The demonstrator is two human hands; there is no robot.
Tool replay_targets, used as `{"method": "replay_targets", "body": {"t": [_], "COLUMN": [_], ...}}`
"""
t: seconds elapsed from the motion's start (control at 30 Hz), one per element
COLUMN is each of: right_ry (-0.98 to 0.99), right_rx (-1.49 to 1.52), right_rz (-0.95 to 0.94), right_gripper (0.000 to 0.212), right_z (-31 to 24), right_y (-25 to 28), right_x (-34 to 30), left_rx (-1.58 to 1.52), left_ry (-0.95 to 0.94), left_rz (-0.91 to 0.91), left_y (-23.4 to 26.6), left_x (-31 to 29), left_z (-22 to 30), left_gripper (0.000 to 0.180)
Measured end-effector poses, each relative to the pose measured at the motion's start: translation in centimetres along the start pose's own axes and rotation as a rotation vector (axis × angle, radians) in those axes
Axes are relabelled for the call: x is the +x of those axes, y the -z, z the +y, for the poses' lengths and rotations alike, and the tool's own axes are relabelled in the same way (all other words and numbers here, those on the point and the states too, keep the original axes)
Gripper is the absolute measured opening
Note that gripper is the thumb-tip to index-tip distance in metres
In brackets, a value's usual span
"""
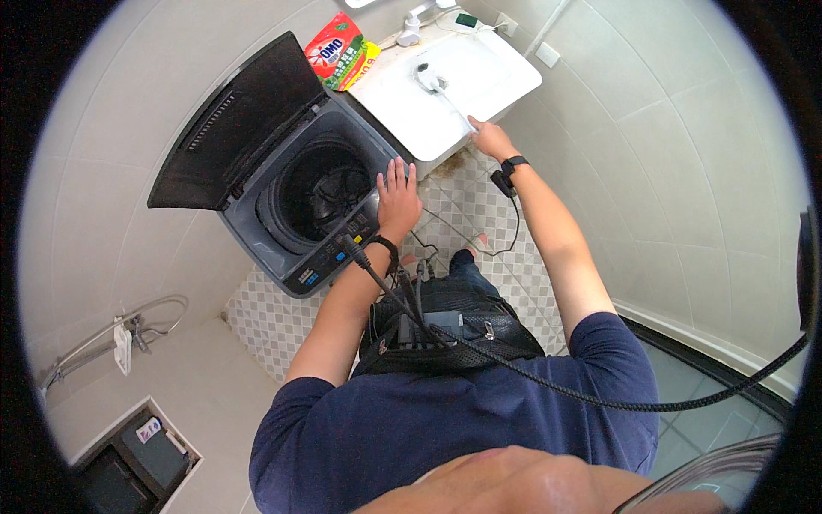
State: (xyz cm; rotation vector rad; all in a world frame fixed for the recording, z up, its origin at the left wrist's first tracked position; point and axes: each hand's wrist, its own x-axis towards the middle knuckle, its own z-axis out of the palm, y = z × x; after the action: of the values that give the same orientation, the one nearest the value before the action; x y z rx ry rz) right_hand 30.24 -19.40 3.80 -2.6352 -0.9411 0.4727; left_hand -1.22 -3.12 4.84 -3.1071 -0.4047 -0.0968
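My left hand (399, 201) lies flat, fingers spread, on the right front rim of a dark grey top-loading washing machine (377, 146). Its black lid (248, 120) stands raised, and the dark drum (321, 188) shows inside. Out to the right, my right hand (491, 140) is closed around the end of a white long-handled brush (451, 106) at the near edge of a white sink (501, 77). The brush's head reaches into the basin near the dark drain; its bristles are hard to make out.
A red and green detergent pouch (338, 53) stands behind the machine, beside the sink. A white faucet (410, 32) is at the sink's back. At lower left are a wall shower fitting (133, 334) and a recessed niche (141, 458). Black cables (599, 397) run around my body.
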Motion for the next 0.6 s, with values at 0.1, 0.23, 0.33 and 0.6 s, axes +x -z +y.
{"method": "replay_targets", "body": {"t": [0.1, 0.23, 0.33, 0.6], "right_ry": [0.120, 0.112, 0.018, -0.218], "right_rx": [0.061, 0.116, -0.019, -0.240], "right_rz": [0.002, -0.078, -0.130, 0.070], "right_gripper": [0.061, 0.058, 0.052, 0.045], "right_z": [1.1, 2.8, 3.8, 2.9], "right_y": [1.5, 5.4, 9.4, 12.2], "right_x": [-1.9, -4.7, -5.6, -4.0], "left_rx": [-0.006, -0.046, -0.049, -0.036], "left_ry": [-0.002, 0.001, 0.002, -0.012], "left_rz": [0.003, -0.001, -0.008, 0.062], "left_y": [0.0, 0.1, 0.1, 0.0], "left_x": [0.0, 0.0, 0.0, -0.2], "left_z": [-0.1, -0.1, -0.2, -0.1], "left_gripper": [0.087, 0.086, 0.087, 0.089]}}
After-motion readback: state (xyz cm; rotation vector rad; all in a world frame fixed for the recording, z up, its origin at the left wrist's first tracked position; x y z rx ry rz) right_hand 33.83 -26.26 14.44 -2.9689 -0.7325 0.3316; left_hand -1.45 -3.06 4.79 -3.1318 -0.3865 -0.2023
